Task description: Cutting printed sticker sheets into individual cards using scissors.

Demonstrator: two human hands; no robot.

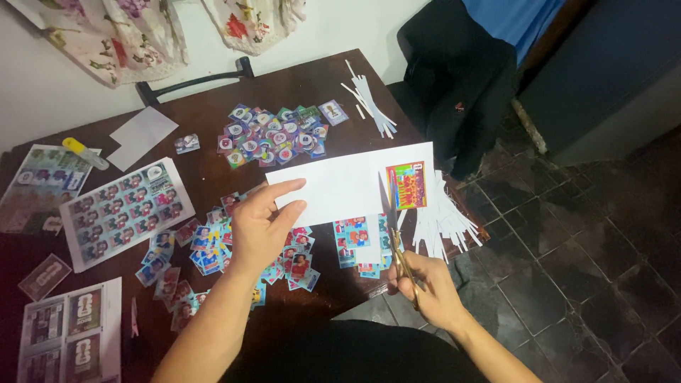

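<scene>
Clearly the cutting is well under way. The left hand (264,225) pinches the near edge of a white sheet (347,181), thumb on top and fingers beneath, holding it level above the dark table (213,120). The right hand (429,284) is closed round the handles of a pair of scissors (392,216), whose blades point away from the body and bite into the sheet just left of the one colourful sticker (406,186) still printed on it. That sticker looks to be the last on this sheet; the rest of the paper is blank.

Much seems already done: loose cut stickers (273,135) lie heaped at the far side of the table, more lie scattered under and beside the left wrist, and thin white offcut strips (443,220) fan out at the table's right edge, with another bundle of strips (372,103) farther back. Work appears to remain too: uncut printed sheets (128,209) rest at the left, near a glue stick (84,152).
</scene>
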